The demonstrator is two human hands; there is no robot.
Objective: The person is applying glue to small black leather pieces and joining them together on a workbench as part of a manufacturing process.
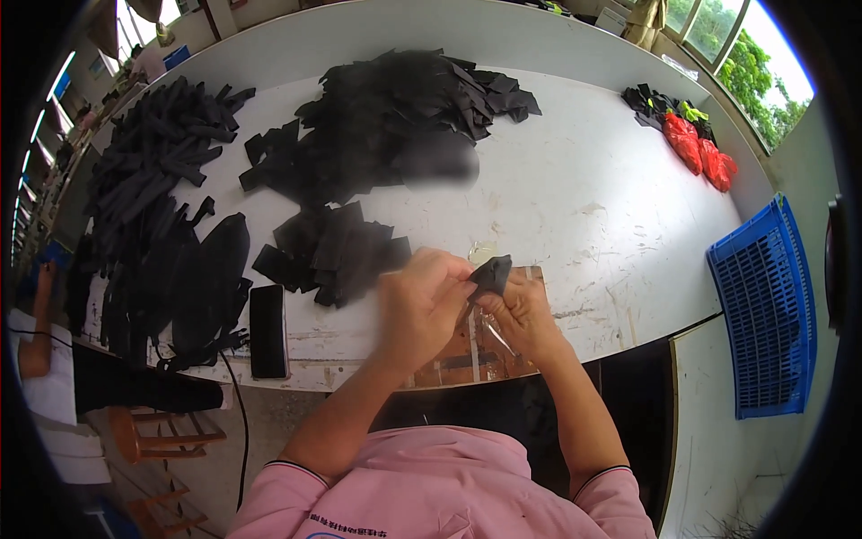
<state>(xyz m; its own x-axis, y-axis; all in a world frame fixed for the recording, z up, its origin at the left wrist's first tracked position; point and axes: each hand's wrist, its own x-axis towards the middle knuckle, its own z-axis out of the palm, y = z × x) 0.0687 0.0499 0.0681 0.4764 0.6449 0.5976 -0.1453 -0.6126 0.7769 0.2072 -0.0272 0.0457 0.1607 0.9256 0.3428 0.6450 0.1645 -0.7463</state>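
Above the front edge of the white table (620, 242), a small folded piece of black fabric (491, 273) is gripped between my two hands. My left hand (424, 298) is closed, pinching the fabric's left side. On the other side my right hand (523, 313) has its fingers and thumb closed around the fabric. Below them lies a brown wooden board (460, 359) with strips of clear tape. A thin shiny strip shows under my right hand; I cannot tell what it is. Left of my hands is a loose pile of flat black fabric pieces (337, 251).
A large heap of black fabric (386, 108) lies farther back, with rolled black strips (162, 144) at the far left. A black phone (268, 332) rests near the front edge. Red plastic bags (684, 144) sit at back right; a blue crate (763, 310) stands right. Another person (45, 359) is left.
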